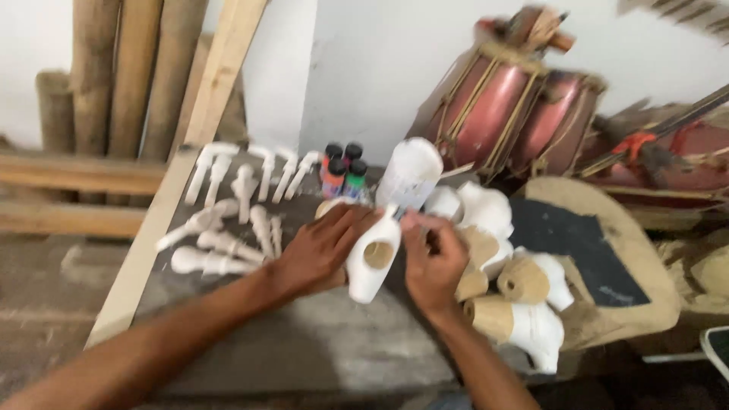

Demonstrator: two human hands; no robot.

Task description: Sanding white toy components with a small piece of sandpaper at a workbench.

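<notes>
My left hand (323, 250) grips a white painted hollow figure piece (373, 262) with a round tan opening in its side, held over a grey slab (319, 342). My right hand (434, 262) is closed beside the piece, its fingers pinched at the piece's narrow top; a small thing between them is too blurred to name. Several similar white body pieces (524, 304) with tan ends lie just right of my right hand. A white tub (410, 173) stands behind the held piece.
Several white limb-shaped parts (228, 220) lie spread on the slab at left. Small paint bottles (343, 173) with dark caps stand at the back. Red drums (505, 99) lean against the wall. Bamboo poles (129, 76) and a wooden plank (178, 175) stand at left.
</notes>
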